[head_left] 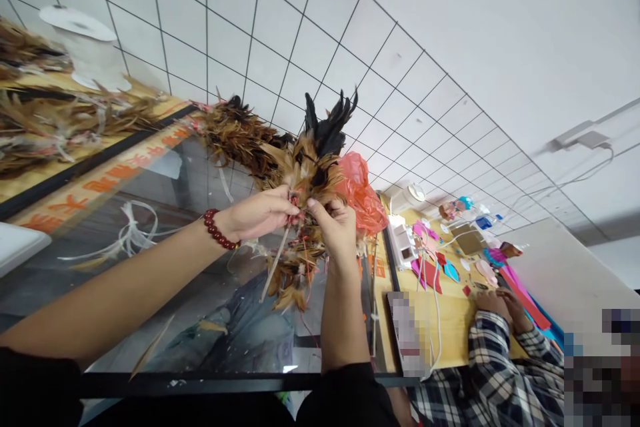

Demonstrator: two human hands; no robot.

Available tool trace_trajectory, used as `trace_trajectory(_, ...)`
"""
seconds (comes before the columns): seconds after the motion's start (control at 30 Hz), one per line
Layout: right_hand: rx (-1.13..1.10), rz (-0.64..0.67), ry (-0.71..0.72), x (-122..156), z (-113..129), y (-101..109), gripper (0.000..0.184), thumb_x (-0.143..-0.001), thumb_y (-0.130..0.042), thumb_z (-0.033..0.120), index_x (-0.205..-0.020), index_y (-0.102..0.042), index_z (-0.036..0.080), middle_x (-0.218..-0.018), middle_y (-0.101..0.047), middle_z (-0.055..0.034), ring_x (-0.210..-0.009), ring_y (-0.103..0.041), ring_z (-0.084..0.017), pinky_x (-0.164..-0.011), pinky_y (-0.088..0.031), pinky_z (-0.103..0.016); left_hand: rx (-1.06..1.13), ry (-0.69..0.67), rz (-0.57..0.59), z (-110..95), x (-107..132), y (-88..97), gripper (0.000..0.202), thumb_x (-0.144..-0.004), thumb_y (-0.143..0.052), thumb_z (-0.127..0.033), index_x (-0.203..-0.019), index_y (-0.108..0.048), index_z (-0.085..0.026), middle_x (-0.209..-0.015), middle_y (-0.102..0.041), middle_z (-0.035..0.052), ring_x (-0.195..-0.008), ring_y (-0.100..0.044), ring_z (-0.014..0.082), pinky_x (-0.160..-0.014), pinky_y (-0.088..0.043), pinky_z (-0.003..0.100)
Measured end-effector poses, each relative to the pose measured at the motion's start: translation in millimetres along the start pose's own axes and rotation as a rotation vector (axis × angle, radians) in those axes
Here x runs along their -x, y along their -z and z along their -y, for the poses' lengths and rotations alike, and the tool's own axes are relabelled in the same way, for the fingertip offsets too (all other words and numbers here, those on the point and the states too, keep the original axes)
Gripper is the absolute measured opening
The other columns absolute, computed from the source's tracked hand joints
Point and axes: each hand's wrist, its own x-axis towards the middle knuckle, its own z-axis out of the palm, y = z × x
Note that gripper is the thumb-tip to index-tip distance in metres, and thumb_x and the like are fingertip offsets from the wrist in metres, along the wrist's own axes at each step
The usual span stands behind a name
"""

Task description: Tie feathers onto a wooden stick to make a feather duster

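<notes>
Over a glass tabletop (200, 320), my left hand (265, 212) pinches the red-tied base of a bundle of brown feathers (300, 170). A dark red bead bracelet (218, 230) circles that wrist. My right hand (336, 223) is closed round the bundle's other side, its thumb lying near the red tie. Long black feathers (330, 123) stand up behind the brown ones. More brown feathers (293, 273) hang between my forearms, with a pale strip (275, 263) and thin red threads. What lies under my right fingers is partly hidden.
Brown feather bundles (235, 133) lie behind and at left, near a white spool (87, 47). White strips (133, 227) rest on the glass. At right are a red plastic bag (363, 193), a power strip (403, 240), a phone (407, 333) and a co-worker's hands (497, 307).
</notes>
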Motion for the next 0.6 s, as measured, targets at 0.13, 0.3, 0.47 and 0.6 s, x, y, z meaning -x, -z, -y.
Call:
trace_trajectory(0.13,-0.029,0.045,-0.009,0.6,1.1,0.3,0.029,-0.074,-0.071,0.046,-0.071,-0.062,0.019,-0.072,-0.063,-0.0021,-0.069,-0.055,-0.015,-0.068,-0.05,-0.028,-0.109,-0.053,-0.047,5.6,1.0,-5.9,0.033,-0.071,-0.072,-0.006,-0.1,-0.061,-0.018,-0.094,-0.064,0.0026,-0.083,-0.059,0.0132,-0.077,-0.047,0.026)
trace_trajectory(0.3,-0.017,0.017,-0.016,1.6,-2.6,-0.1,0.026,-0.074,-0.072,0.042,-0.07,-0.063,0.018,-0.067,-0.06,0.0002,-0.065,-0.052,-0.013,-0.065,-0.048,-0.027,-0.227,-0.193,-0.057,13.1,-2.2,-5.7,0.034,-0.073,-0.075,-0.014,-0.103,-0.061,-0.019,-0.1,-0.063,0.0029,-0.099,-0.057,0.0157,-0.089,-0.046,0.027)
trace_trajectory(0.47,0.039,0.027,0.03,2.0,-2.8,2.1,0.023,-0.075,-0.072,0.037,-0.068,-0.064,0.018,-0.067,-0.059,0.001,-0.065,-0.051,-0.013,-0.067,-0.046,-0.027,-0.364,-0.259,-0.058,14.1,-4.2,0.3,0.024,-0.073,-0.075,-0.014,-0.093,-0.063,-0.019,-0.083,-0.062,0.001,-0.084,-0.057,0.0147,-0.075,-0.046,0.022)
trace_trajectory(0.6,0.123,-0.009,0.022,0.2,-3.8,8.3,0.023,-0.076,-0.073,0.04,-0.077,-0.066,0.018,-0.073,-0.061,-0.0007,-0.069,-0.053,-0.014,-0.067,-0.046,-0.026,-0.407,-0.19,0.023,9.1,-2.7,-1.3,0.015,-0.079,-0.072,-0.024,-0.073,-0.061,-0.015,-0.065,-0.054,0.0016,-0.061,-0.048,0.0122,-0.056,-0.041,0.022)
